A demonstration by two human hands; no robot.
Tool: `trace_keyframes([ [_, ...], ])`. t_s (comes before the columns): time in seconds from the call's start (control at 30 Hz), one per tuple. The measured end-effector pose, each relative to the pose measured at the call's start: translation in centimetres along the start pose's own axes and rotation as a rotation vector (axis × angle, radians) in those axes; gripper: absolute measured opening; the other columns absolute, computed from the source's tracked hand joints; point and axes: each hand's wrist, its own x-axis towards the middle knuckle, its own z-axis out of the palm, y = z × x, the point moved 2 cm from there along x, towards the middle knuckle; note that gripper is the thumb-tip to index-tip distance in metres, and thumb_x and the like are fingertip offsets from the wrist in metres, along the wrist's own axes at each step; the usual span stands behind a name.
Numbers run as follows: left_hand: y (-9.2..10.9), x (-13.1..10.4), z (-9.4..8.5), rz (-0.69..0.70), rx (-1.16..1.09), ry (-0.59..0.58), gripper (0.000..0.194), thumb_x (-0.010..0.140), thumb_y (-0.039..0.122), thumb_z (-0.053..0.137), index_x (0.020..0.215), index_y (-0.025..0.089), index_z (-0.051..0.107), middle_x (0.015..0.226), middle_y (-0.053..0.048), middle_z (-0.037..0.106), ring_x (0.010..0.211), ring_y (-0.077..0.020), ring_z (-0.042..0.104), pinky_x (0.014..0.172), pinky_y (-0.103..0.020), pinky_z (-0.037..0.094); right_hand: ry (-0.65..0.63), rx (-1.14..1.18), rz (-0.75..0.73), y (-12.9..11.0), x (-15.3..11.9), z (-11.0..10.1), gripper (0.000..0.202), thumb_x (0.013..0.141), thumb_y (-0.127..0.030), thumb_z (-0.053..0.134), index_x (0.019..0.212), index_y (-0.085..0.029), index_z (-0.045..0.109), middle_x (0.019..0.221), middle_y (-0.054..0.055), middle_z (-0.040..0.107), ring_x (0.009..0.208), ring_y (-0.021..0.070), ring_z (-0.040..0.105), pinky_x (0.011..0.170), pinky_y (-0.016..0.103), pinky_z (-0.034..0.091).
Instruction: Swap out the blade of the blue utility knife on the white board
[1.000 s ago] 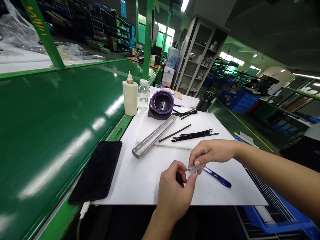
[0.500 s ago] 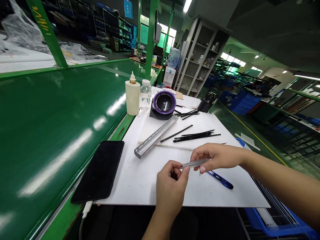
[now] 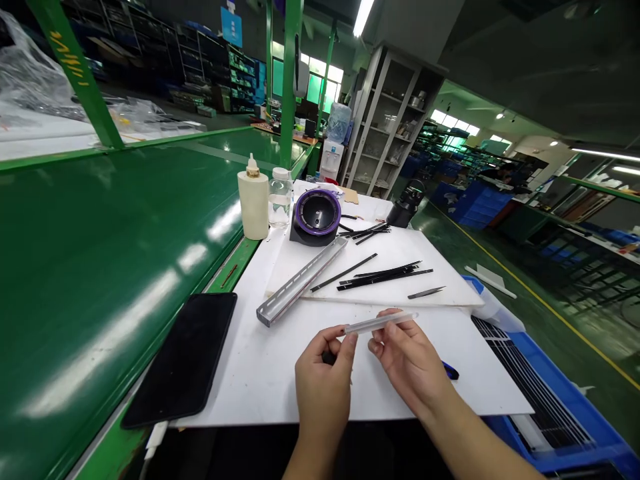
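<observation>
A short translucent strip point(image 3: 367, 325) is held level between both hands above the white board point(image 3: 260, 393). My left hand point(image 3: 327, 373) pinches its left end between thumb and fingertips, with something dark partly hidden in the palm. My right hand point(image 3: 413, 360) holds the strip nearer its right end, which sticks out past the fingers. A blue cutter point(image 3: 451, 371) lies partly hidden behind my right hand. Beyond the hands are a slotted metal channel point(image 3: 303, 280), several black strips point(image 3: 385, 275) and pointed tweezers point(image 3: 426, 293).
A black phone point(image 3: 185, 357) with a cable lies at left. A cream bottle point(image 3: 254, 205), a clear jar point(image 3: 280, 200) and a purple-rimmed round device point(image 3: 318, 213) stand at the back. A blue bin point(image 3: 575, 400) with dark strips is at right.
My right hand has turned palm-up and now holds the strip from below, exposing more of it. The tweezers have come into full view. The whole view has shifted slightly.
</observation>
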Motion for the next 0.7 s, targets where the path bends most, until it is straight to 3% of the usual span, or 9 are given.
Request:
trace_keyframes([
  [0.07, 0.0, -0.1, 0.2, 0.018, 0.037, -0.008, 0.032, 0.075, 0.049, 0.067, 0.084, 0.018, 0.067, 0.049, 0.007, 0.045, 0.046, -0.0104, 0.043, 0.049, -0.024, 0.039, 0.091, 0.082, -0.007, 0.3, -0.4, 0.1, 0.013, 0.08, -0.028, 0.075, 0.091, -0.025, 0.069, 0.088, -0.001, 0.061, 0.079, 0.012, 0.054, 0.072, 0.026, 0.046],
  [0.17, 0.1, -0.2, 0.5, 0.068, 0.116, -0.01, 0.031, 0.076, 0.049, 0.066, 0.083, 0.019, 0.069, 0.049, 0.006, 0.046, 0.047, -0.0112, 0.046, 0.053, -0.025, 0.041, 0.13, 0.13, 0.025, 0.6, -0.6, -0.4, 0.013, 0.082, -0.029, 0.073, 0.093, -0.023, 0.069, 0.096, 0.002, 0.065, 0.086, 0.0146, 0.058, 0.073, 0.027, 0.048],
  [0.4, -0.6, -0.4, 1.3, 0.245, 0.331, -0.003, 0.029, 0.081, 0.044, 0.061, 0.09, 0.019, 0.071, 0.058, 0.002, 0.059, 0.055, -0.014, 0.055, 0.061, -0.027, 0.046, 0.199, 0.275, 0.106, 2.2, -0.5, -2.1, 0.018, 0.08, -0.029, 0.076, 0.093, -0.019, 0.069, 0.09, 0.002, 0.07, 0.083, 0.0129, 0.063, 0.072, 0.024, 0.051],
  [0.57, -1.3, -0.6, 1.6, 0.332, 0.373, 0.078, 0.028, 0.081, 0.04, 0.06, 0.095, 0.019, 0.069, 0.057, 0.004, 0.055, 0.054, -0.0135, 0.054, 0.061, -0.027, 0.047, 0.211, 0.285, 0.106, 2.6, -0.5, -2.5, 0.016, 0.082, -0.028, 0.074, 0.094, -0.019, 0.069, 0.087, 0.001, 0.071, 0.08, 0.0115, 0.064, 0.071, 0.023, 0.052],
  [0.7, -1.3, -0.6, 1.7, 0.339, 0.351, 0.066, 0.026, 0.082, 0.04, 0.061, 0.093, 0.018, 0.069, 0.056, 0.005, 0.053, 0.053, -0.0119, 0.052, 0.06, -0.026, 0.047, 0.212, 0.278, 0.093, 2.4, -0.6, -2.5, 0.015, 0.083, -0.026, 0.073, 0.095, -0.018, 0.068, 0.087, 0.002, 0.072, 0.08, 0.0119, 0.065, 0.071, 0.023, 0.053],
])
